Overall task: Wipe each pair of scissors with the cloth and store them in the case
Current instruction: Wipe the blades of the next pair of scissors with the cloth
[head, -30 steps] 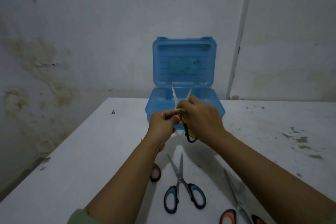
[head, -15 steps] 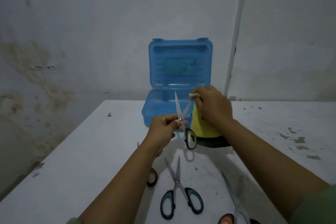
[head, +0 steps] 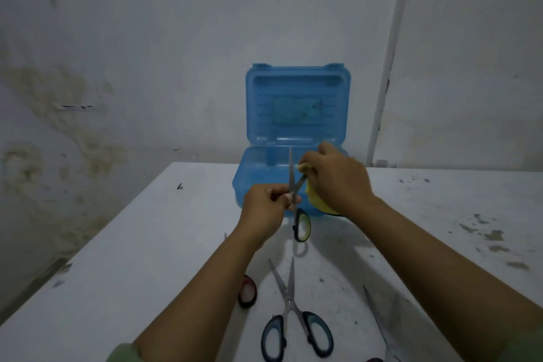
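Observation:
My left hand (head: 266,207) pinches a pair of yellow-handled scissors (head: 301,225) at the pivot, blades spread and pointing up. My right hand (head: 338,179) grips a yellow cloth (head: 314,200) wrapped around the right blade. Behind them the blue case (head: 296,106) stands with its lid up. On the table near me lie blue-handled scissors (head: 293,320), red-handled scissors (head: 247,291) partly hidden under my left forearm, and a further pair (head: 377,326) at the bottom edge.
The white table (head: 147,258) ends at its left edge and meets a stained wall behind. Dirt marks speckle the table's right side (head: 493,235). A white pipe (head: 388,56) runs up the wall right of the case.
My right hand slid the cloth from the pivot up along the right blade. The left hand kept its hold and the scissors stayed upright.

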